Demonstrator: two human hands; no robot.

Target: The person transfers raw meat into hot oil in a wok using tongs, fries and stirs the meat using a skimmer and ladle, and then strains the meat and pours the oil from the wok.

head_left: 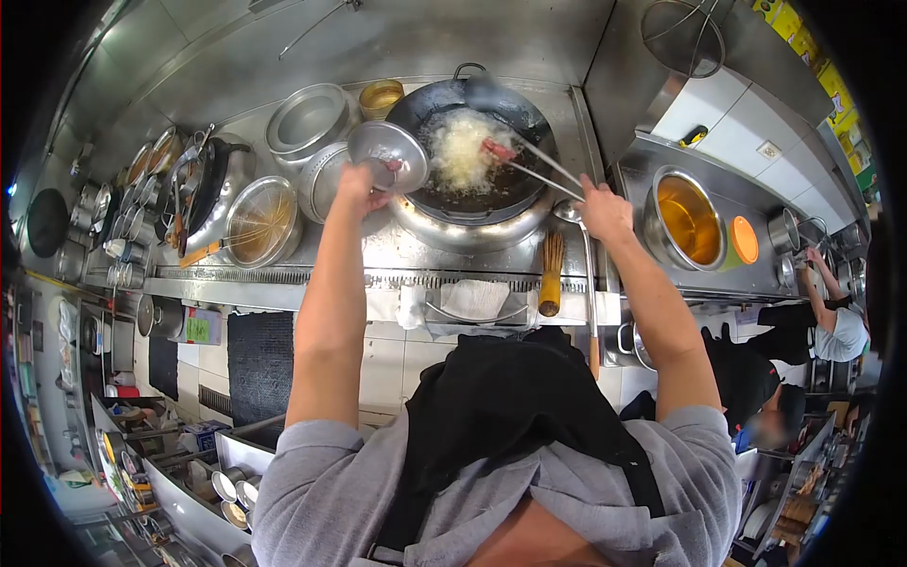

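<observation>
My left hand (356, 192) is closed on the rim of a metal bowl (406, 146), tilted beside the wok, with a little reddish food in it. In my right hand (605, 210) is a pair of long metal tongs (543, 178), reaching over the black wok (430, 203). Near the tips of the tongs is a red piece of food (498, 149); whether they grip it, I cannot tell. Pale, foaming oil (461, 156) bubbles in the wok. A ladle (590, 274) lies below my right hand, next to a bamboo brush (551, 274).
Left of the wok stand metal pots (307, 118) and a bowl with a whisk (263, 222). A pot of amber liquid (688, 219) and an orange-lidded container (744, 239) stand at the right. A strainer (682, 38) hangs upper right. Other people (836, 326) are at the right.
</observation>
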